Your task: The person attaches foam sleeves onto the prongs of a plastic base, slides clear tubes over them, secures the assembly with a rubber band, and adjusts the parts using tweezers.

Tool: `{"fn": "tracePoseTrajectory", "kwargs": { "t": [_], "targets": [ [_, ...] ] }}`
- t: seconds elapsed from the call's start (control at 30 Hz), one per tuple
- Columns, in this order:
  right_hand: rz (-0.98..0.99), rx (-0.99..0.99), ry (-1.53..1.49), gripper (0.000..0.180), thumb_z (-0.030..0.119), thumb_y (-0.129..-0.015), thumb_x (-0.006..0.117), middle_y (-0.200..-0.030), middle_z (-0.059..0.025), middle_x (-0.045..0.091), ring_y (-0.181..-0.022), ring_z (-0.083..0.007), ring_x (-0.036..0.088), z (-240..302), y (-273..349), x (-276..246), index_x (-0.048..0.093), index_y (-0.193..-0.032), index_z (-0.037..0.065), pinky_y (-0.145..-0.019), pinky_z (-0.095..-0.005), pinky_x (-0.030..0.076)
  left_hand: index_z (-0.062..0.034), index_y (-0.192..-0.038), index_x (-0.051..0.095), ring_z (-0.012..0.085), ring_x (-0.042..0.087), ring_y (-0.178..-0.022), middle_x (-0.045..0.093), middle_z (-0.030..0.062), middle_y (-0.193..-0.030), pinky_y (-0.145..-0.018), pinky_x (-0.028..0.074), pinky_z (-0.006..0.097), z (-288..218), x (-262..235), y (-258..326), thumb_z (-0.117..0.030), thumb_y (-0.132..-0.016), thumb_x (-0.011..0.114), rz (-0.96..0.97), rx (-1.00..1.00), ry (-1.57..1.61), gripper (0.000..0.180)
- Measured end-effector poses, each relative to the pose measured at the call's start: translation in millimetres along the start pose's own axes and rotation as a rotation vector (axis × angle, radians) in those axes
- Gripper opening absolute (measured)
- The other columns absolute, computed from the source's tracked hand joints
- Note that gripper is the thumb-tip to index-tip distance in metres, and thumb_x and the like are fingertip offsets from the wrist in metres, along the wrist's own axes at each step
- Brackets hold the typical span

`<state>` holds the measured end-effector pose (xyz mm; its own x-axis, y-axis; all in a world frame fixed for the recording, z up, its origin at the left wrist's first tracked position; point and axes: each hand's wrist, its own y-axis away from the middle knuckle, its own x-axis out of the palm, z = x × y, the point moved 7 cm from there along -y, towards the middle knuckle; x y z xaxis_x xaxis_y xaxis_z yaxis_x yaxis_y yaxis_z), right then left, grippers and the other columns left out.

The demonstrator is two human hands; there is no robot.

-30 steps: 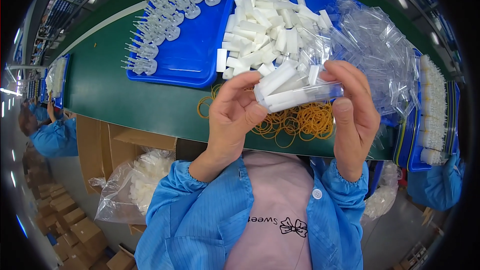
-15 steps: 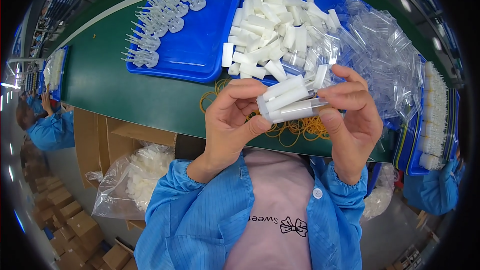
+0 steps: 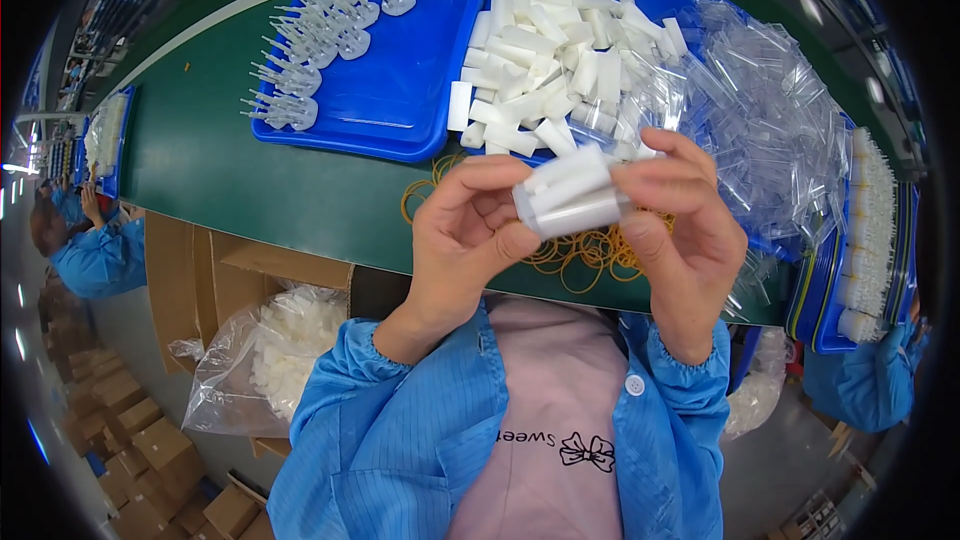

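1. The person's left hand [image 3: 465, 225] is curled, its thumb and forefinger closed in a pinch on the left end of a bundle [image 3: 570, 190] of white tubes and clear plastic.
2. The bundle is held above the near edge of a green table [image 3: 230, 175], between the two hands, tilted slightly up toward the right.
3. The right hand [image 3: 690, 220] is blurred, fingers bent and partly spread at the bundle's right end; whether they grip it, I cannot tell.
4. Tan rubber bands [image 3: 590, 257] lie in a loose heap behind and below the bundle.
5. On the far side, a blue tray [image 3: 385, 105] at left carries clear stemmed parts [image 3: 335, 35]; right of it is a pile of white tubes [image 3: 545, 55].
6. Farther right is a heap of clear plastic sleeves [image 3: 770, 130].
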<state>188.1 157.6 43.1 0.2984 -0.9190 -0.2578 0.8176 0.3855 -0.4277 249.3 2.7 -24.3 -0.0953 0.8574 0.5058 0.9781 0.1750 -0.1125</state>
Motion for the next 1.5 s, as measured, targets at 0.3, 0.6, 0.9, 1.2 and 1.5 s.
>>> {"fn": "tracePoseTrajectory", "kwargs": {
  "t": [0.3, 0.6, 0.9, 1.2, 1.5],
  "targets": [
    [0.06, -0.149, 0.806, 0.015, 0.011, -0.069, 0.069, -0.092, -0.0039, 0.056, -0.09, -0.0234, 0.052, -33, -20, 15, 0.064, -0.083, 0.009, -0.08, -0.0362, 0.037, -0.0016, -0.121, 0.043, 0.0204, 0.053, -0.106, 0.051, 0.0112, -0.117, -0.089, 0.047, 0.032, -4, -40, -7, -0.012, -0.084, 0.061, -0.253, 0.053, 0.036, 0.042],
    [0.058, -0.152, 0.996, 0.026, 0.014, -0.065, 0.071, -0.081, -0.0035, 0.051, -0.083, -0.0225, 0.049, -43, -31, 20, 0.062, -0.089, 0.011, -0.071, -0.0365, 0.033, -0.0022, -0.121, 0.043, 0.0226, 0.054, -0.106, 0.05, 0.0124, -0.119, -0.087, 0.049, 0.034, -5, -44, -6, -0.011, -0.084, 0.061, -0.277, 0.046, 0.089, 0.042],
    [0.104, -0.079, 1.066, 0.049, 0.018, -0.061, 0.076, -0.089, -0.0041, 0.051, -0.084, -0.0222, 0.049, -60, -35, 24, 0.06, -0.107, 0.012, -0.069, -0.0354, 0.032, -0.0028, -0.121, 0.043, 0.0227, 0.054, -0.106, 0.05, 0.0119, -0.119, -0.087, 0.049, 0.034, -3, -40, -5, -0.01, -0.084, 0.061, -0.263, 0.034, 0.105, 0.042],
    [-0.072, -0.279, 0.964, 0.016, 0.015, -0.066, 0.071, -0.083, -0.0027, 0.052, -0.079, -0.0206, 0.049, -46, -32, 12, 0.065, -0.081, 0.015, -0.07, -0.036, 0.033, -0.0028, -0.121, 0.043, 0.0228, 0.054, -0.106, 0.05, 0.0121, -0.119, -0.087, 0.049, 0.034, -3, -36, -5, -0.011, -0.084, 0.061, -0.265, 0.027, 0.113, 0.042],
    [-0.236, 0.091, -0.083, 0.004, 0.004, -0.075, 0.064, -0.084, -0.005, 0.06, -0.075, -0.0156, 0.055, -29, -20, -33, 0.066, -0.078, 0.002, -0.066, -0.0246, 0.042, -0.0035, -0.127, 0.035, 0.0216, 0.055, -0.1, 0.048, 0.0135, -0.121, -0.086, 0.047, 0.034, -4, -27, -9, -0.02, -0.087, 0.055, -0.231, -0.05, 0.203, 0.048]
  ]
}}
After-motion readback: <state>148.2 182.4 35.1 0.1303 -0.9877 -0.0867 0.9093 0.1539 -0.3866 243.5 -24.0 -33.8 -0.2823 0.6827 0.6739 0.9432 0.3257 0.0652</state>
